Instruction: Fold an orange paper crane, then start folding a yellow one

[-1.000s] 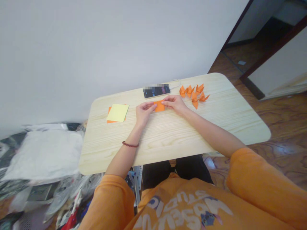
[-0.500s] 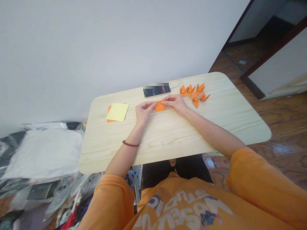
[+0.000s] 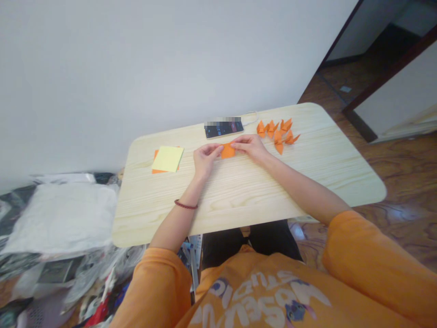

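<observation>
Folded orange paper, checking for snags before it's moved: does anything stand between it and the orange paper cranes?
Only the person's right hand does: it grips the right side of the folded orange paper, between the paper and the orange paper cranes. The black phone lies farther back, off that line.

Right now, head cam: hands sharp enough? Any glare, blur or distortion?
Head view: the left hand, right hand and folded orange paper are legible but slightly soft; head view: glare on the wood floor at right; head view: plastic bags at lower left smeared; head view: pixelated block over the phone's top edge.
</observation>
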{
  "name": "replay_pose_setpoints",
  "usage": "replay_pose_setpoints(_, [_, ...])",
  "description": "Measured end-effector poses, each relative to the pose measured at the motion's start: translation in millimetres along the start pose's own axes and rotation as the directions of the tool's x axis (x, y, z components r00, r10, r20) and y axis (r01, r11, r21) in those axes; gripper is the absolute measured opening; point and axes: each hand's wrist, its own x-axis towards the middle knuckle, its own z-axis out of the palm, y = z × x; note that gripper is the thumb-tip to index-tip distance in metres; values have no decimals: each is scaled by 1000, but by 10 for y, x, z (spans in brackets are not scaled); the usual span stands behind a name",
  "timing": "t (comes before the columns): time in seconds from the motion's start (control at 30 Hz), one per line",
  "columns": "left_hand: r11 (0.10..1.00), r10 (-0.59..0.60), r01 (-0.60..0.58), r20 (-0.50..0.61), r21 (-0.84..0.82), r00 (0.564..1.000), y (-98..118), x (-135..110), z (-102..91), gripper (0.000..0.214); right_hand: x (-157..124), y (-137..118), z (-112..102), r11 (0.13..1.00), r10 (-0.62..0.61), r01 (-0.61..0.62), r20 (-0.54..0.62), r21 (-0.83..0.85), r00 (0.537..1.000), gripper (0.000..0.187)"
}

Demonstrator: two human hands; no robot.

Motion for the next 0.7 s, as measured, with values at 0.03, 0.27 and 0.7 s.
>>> replay_pose_setpoints(0.03, [1000, -4, 4, 0, -6, 1000, -1, -1, 1, 22, -1, 0, 2, 1000, 1, -1, -2, 7, 1000, 35])
replay_pose_setpoints(0.27, [997, -50, 49, -18, -52, 999, 9, -31, 24, 30, -4, -3, 13, 1000, -16, 16, -16, 19, 1000, 33])
replay_pose_setpoints(0.7, [996, -55, 53, -29, -72, 998, -48, -14, 35, 30, -16, -23, 41, 1000, -10, 10, -19, 10, 1000, 36])
